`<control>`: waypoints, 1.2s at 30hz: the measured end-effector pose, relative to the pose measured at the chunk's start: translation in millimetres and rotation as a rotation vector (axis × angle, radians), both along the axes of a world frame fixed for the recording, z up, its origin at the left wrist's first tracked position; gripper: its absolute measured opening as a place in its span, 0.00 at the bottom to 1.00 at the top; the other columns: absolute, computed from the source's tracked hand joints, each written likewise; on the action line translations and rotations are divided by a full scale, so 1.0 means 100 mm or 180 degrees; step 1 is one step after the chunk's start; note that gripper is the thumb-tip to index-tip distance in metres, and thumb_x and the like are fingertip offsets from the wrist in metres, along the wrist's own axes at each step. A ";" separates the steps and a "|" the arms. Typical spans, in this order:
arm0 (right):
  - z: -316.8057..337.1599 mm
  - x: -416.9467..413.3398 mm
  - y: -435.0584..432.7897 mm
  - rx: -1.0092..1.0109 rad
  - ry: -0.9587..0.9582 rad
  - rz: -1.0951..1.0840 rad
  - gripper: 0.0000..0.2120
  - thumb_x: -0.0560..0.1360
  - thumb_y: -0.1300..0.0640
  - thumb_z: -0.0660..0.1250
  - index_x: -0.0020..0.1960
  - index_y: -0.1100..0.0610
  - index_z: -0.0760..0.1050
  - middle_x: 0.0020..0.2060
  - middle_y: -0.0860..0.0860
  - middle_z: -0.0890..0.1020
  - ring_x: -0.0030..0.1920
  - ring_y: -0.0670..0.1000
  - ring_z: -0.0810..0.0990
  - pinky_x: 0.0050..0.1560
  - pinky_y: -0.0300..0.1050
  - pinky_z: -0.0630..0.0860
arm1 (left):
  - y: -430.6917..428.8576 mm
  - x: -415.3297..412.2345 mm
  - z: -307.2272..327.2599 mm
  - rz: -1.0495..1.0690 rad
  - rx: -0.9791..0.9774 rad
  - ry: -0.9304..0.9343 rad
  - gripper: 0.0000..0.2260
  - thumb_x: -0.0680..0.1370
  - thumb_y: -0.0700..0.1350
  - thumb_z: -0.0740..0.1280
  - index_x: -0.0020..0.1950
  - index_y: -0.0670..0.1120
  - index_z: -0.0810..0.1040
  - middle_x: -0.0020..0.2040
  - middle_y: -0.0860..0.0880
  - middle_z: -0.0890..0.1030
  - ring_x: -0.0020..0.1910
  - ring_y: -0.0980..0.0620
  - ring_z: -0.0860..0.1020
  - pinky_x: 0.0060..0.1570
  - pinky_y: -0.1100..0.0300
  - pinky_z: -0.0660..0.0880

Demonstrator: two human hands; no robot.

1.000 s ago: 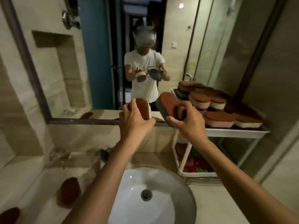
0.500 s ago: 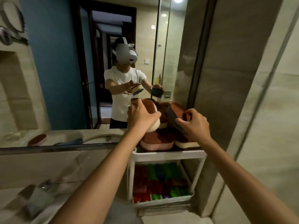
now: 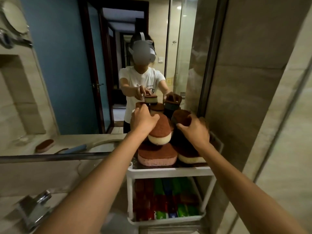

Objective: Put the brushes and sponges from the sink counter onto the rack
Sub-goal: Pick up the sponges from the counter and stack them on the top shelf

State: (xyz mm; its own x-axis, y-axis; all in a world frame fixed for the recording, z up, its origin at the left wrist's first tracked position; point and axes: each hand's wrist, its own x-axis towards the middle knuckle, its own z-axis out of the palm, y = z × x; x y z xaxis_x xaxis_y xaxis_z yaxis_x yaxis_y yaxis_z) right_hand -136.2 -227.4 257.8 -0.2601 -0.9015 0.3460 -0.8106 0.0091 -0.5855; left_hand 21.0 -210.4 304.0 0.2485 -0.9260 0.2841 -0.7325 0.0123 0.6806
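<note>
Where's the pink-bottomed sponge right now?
The pink sponge lies flat at the front left of the rack's top shelf, below the left hand, with a cream sponge beside it on the right.

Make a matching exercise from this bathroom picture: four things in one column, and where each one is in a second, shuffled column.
Things:
1. cream-based sponge
2. grey-based sponge
3. pink-based sponge
4. colourful packs

Places:
A. lower shelf of the white rack
B. in the right hand
C. lying flat at the front of the top shelf
D. under the left hand, on top of the pile

Pairs: 1-D, 2-B, 3-C, 4-A
</note>
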 end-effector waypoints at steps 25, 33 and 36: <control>0.45 0.05 0.47 0.0485 -0.2148 0.1374 0.10 0.77 0.49 0.62 0.53 0.53 0.74 0.46 0.49 0.78 0.45 0.49 0.76 0.44 0.41 0.70 | -0.07 -0.13 0.33 -0.0975 -0.0041 0.2714 0.16 0.72 0.44 0.73 0.56 0.39 0.76 0.56 0.43 0.81 0.55 0.47 0.79 0.59 0.51 0.76; 0.47 -0.37 0.38 0.0123 -0.2277 0.0501 0.24 0.77 0.57 0.63 0.71 0.60 0.62 0.62 0.57 0.77 0.59 0.57 0.79 0.59 0.50 0.77 | -0.21 -0.38 0.28 -0.1234 0.0053 0.1008 0.11 0.79 0.44 0.59 0.59 0.42 0.75 0.54 0.42 0.78 0.58 0.43 0.76 0.55 0.55 0.72; 0.40 -0.36 0.26 0.0117 -0.1510 0.0175 0.30 0.79 0.57 0.60 0.76 0.54 0.49 0.71 0.58 0.66 0.66 0.60 0.72 0.62 0.56 0.76 | -0.26 -0.39 0.13 -0.1165 0.0155 -0.0038 0.16 0.78 0.40 0.60 0.66 0.41 0.72 0.65 0.40 0.75 0.65 0.42 0.72 0.61 0.55 0.70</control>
